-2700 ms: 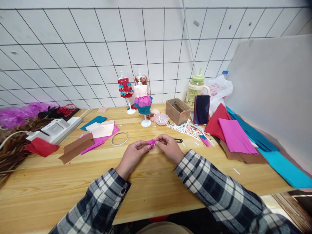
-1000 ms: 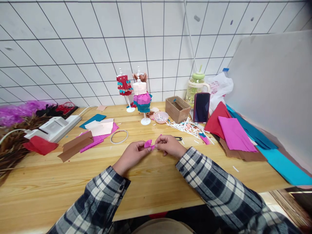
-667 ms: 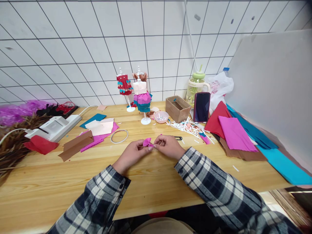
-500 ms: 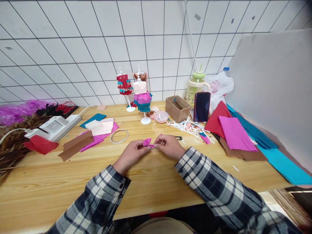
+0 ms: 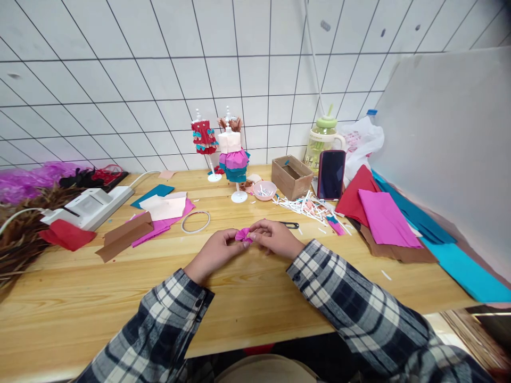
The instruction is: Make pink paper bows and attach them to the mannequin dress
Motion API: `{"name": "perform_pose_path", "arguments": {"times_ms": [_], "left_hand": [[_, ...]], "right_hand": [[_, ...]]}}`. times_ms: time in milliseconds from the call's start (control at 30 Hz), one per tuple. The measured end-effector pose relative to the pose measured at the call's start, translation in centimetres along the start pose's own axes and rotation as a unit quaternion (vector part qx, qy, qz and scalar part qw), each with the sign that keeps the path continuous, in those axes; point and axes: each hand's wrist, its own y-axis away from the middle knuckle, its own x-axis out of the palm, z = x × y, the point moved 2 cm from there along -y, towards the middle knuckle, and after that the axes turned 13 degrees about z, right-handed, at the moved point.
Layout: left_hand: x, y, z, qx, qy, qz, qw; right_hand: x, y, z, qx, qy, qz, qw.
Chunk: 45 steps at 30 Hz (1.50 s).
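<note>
- In the head view, the left hand point(image 5: 215, 251) pinched a small gathered piece of magenta crepe paper point(image 5: 242, 234) between thumb and fingers, above the wooden tabletop point(image 5: 247, 298).
- The right hand point(image 5: 275, 238) grasped the same piece at its right end, fingertips closed.
- Just beyond the right hand lay a black-handled tool point(image 5: 293, 225); left of the grip, a metal ring point(image 5: 182, 225).
- Beyond and right of the grip, a green-lidded drinking jar point(image 5: 316, 155) bore lettering too small to read.
- Beside that, a white plastic bag point(image 5: 369, 139) carried illegible pink print.
</note>
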Motion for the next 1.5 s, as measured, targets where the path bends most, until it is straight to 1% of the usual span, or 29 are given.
{"name": "perform_pose_path", "arguments": {"times_ms": [67,100,200,267,333,433,467,500,567,633,667,767,833,1067,1167,1333,1500], "left_hand": [[0.1,0.0,0.0,0.005,0.015,0.025,1.0],[0.1,-0.1,0.0,0.004,0.017,0.038,0.999],[-0.2,-0.2,0.4,-0.01,0.013,0.022,1.0],[-0.4,-0.2,0.6,-0.017,0.009,0.007,1.0],[-0.5,-0.2,0.7,-0.021,0.005,-0.001,1.0],[-0.7,-0.2,0.8,-0.024,-0.007,-0.006,1.0],[-0.7,-0.2,0.8,-0.023,-0.008,-0.006,1.0],[-0.7,-0.3,0.9,-0.022,-0.006,-0.004,1.0],[-0.7,-0.4,1.0,-0.018,0.008,-0.004,1.0],[-0.7,-0.5,1.2,-0.012,0.03,-0.011,0.999],[-0.7,-0.5,1.2,-0.008,0.041,-0.014,0.999],[-0.6,-0.6,1.3,-0.004,0.058,-0.015,0.998],[-0.6,-0.6,1.3,-0.009,0.051,-0.013,0.999],[-0.5,-0.4,1.2,-0.031,0.027,-0.039,0.998],[-0.5,-0.4,1.1,-0.035,0.02,-0.043,0.998],[-0.5,-0.3,0.5,-0.018,0.049,-0.021,0.998],[-0.3,-0.2,0.5,-0.02,0.02,-0.013,1.0]], "right_hand": [[0.3,-0.1,-0.2,0.029,-0.062,0.012,0.998],[0.4,-0.2,-0.3,0.032,-0.079,0.009,0.996],[0.2,-0.3,-0.7,0.022,-0.083,-0.002,0.996],[0.0,-0.3,-0.8,0.014,-0.055,0.003,0.998],[-0.3,-0.3,-0.8,0.0,-0.001,0.0,1.0],[-0.7,0.0,-0.3,-0.048,0.096,-0.043,0.993],[-0.7,0.0,-0.2,-0.059,0.099,-0.053,0.992],[-0.6,0.0,-0.1,-0.059,0.075,-0.054,0.994],[-0.1,-0.1,-0.1,-0.036,-0.035,-0.029,0.998],[0.4,-0.1,-0.2,-0.01,-0.147,-0.001,0.989],[0.6,-0.2,-0.2,-0.004,-0.182,0.002,0.983],[0.8,-0.1,0.0,-0.003,-0.216,-0.02,0.976],[0.7,-0.1,0.0,-0.004,-0.21,-0.028,0.977],[0.3,-0.1,0.1,-0.005,-0.175,-0.012,0.985],[0.2,-0.1,0.1,-0.011,-0.163,-0.016,0.986],[0.3,-0.1,0.0,-0.011,-0.163,-0.012,0.986],[0.5,-0.3,-0.5,-0.021,-0.123,-0.024,0.992]]}}
